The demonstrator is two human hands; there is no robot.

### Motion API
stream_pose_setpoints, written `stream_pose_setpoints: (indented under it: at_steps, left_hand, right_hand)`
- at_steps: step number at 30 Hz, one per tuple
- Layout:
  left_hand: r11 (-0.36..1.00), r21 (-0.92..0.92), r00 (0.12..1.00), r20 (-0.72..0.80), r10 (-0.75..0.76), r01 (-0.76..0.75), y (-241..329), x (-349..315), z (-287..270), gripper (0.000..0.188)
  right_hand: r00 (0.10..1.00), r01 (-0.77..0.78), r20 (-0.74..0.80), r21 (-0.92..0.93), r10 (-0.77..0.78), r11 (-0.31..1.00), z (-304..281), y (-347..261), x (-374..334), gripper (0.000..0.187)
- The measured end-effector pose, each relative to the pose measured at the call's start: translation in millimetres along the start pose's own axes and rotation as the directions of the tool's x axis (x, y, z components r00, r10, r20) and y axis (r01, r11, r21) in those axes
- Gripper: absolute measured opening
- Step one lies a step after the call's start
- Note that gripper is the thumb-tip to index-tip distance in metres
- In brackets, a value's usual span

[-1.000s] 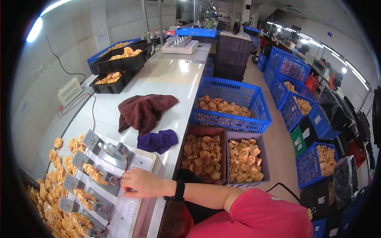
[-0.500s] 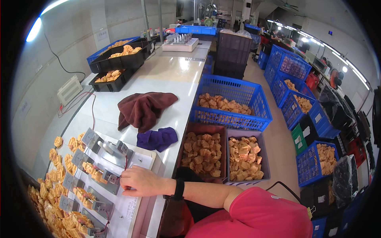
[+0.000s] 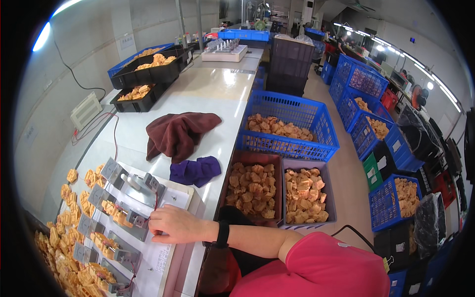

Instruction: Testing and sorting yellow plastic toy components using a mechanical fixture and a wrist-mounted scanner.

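My right hand [image 3: 177, 225] reaches in from the right, a black band around its wrist. Its fingers are curled at the end of a grey metal clamp block [image 3: 136, 218] on a white test fixture [image 3: 161, 250]; whatever is at the fingertips is hidden. Yellowish plastic pieces with thin wires, one of them a piece [image 3: 117, 214] just left of that block, sit in a row of metal holders on the fixture. Beyond them stands a toggle clamp [image 3: 140, 189] with a pale handle. My left hand is out of view.
Loose yellowish pieces [image 3: 64, 257] heap left of the fixture. A brown cloth [image 3: 175, 133] and a purple cloth [image 3: 195, 171] lie on the bench. Black trays [image 3: 148, 76] stand farther back. On the floor at right are a blue crate [image 3: 292, 101] and two bins of pieces.
The view has shifted very slightly, so the bench and crates sit a little higher in it. My right hand stays at the same clamp block, its fingers still curled.
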State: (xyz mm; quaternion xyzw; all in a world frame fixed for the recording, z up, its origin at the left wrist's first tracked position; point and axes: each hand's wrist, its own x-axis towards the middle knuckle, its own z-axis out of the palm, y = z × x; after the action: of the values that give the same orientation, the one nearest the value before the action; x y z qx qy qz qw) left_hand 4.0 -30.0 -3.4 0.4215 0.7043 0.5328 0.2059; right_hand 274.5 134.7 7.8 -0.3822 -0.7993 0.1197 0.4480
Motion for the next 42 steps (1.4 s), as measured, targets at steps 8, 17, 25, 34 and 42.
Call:
stream_pose_setpoints:
  at_steps: [8, 17, 25, 34, 42]
  left_hand:
    - [0.996, -0.071, 0.998, -0.023, -0.055, 0.054, 12, -5, 3, 0.057]
    - [1.0, 0.001, 1.0, -0.018, 0.006, -0.006, -10, 3, 1, 0.059]
    - [0.998, -0.059, 1.0, -0.01, -0.006, 0.006, -13, 4, 0, 0.06]
    - [0.999, -0.044, 1.0, -0.008, 0.005, -0.005, -5, 0, 0, 0.056]
    - [0.998, -0.053, 0.999, -0.029, -0.025, 0.024, 13, -4, 7, 0.056]
  right_hand:
    - [1.0, 0.014, -0.027, -0.005, -0.014, 1.0, 7, 3, -2, 0.02]
    - [1.0, 0.004, -0.029, 0.011, -0.004, 1.0, -1, 1, 1, 0.021]
    - [0.999, -0.018, 0.029, 0.013, 0.018, 1.0, -1, 1, 0, 0.019]
    - [0.997, 0.043, -0.072, 0.004, -0.043, 0.999, 6, 4, 0, 0.02]
    - [1.0, 0.006, 0.009, 0.008, -0.006, 1.0, 2, 3, 0, 0.021]
